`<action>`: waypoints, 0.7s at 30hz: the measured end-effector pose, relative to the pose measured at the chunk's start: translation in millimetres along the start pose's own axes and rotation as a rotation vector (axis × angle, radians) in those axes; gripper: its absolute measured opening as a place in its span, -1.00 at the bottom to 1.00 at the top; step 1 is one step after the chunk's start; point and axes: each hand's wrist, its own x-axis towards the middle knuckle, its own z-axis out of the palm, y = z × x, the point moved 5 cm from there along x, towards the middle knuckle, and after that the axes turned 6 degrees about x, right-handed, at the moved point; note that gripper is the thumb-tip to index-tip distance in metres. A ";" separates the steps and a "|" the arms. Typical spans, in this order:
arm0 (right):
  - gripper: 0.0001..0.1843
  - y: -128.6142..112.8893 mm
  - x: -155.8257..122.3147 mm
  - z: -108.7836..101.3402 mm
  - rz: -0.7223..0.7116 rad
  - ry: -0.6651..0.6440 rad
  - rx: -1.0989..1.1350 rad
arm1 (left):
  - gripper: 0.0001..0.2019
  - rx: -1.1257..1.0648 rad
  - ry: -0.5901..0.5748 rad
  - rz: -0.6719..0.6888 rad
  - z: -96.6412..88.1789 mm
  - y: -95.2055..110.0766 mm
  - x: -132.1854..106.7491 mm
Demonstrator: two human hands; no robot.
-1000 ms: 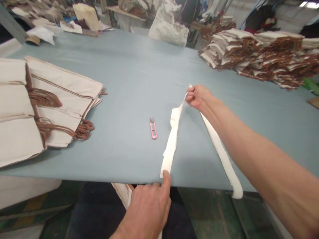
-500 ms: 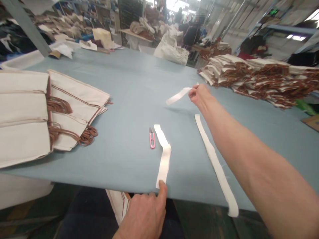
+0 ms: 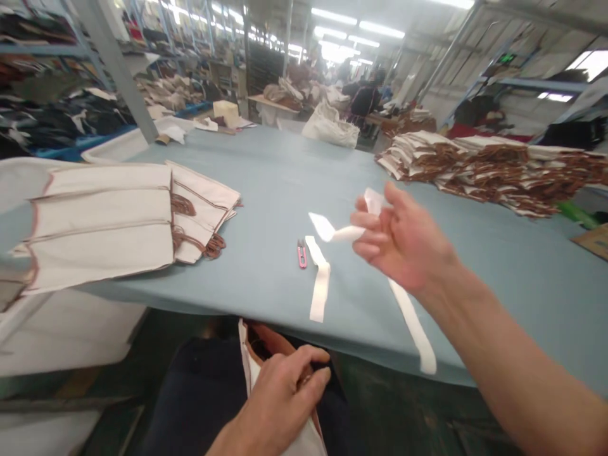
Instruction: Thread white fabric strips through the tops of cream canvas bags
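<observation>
My right hand [image 3: 399, 234] is raised above the table with its fingers curled round a thin white strip [image 3: 349, 234]. One end of that strip hangs to the left, and another pale piece shows between thumb and fingers. Down at my lap, my left hand [image 3: 280, 399] lies over a cream canvas bag [image 3: 254, 377] with brown edging, its fingers bent onto the cloth; the fingertips are partly hidden. On the table between the hands are a folded white strip [image 3: 320, 285] and pink thread snips [image 3: 302, 254]. A longer white strip [image 3: 413, 326] runs under my right wrist to the table edge.
Cream bags with brown cords [image 3: 109, 215] lie at the left of the blue-grey table [image 3: 270, 183]. A long pile of cream and brown pieces [image 3: 494, 168] fills the back right. Beyond the far edge stands a white sack [image 3: 330, 123]; a person [image 3: 363, 98] is further back.
My right hand has come back nearer and turned, bringing its strip along. My left hand has left the folded strip's end and drawn back onto the bag. The view has tilted up and left.
</observation>
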 end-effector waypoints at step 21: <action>-0.51 149.1 -161.0 -49.7 0.013 0.083 0.273 | -0.41 -1.157 0.043 -0.037 -5.5 5.2 -85.7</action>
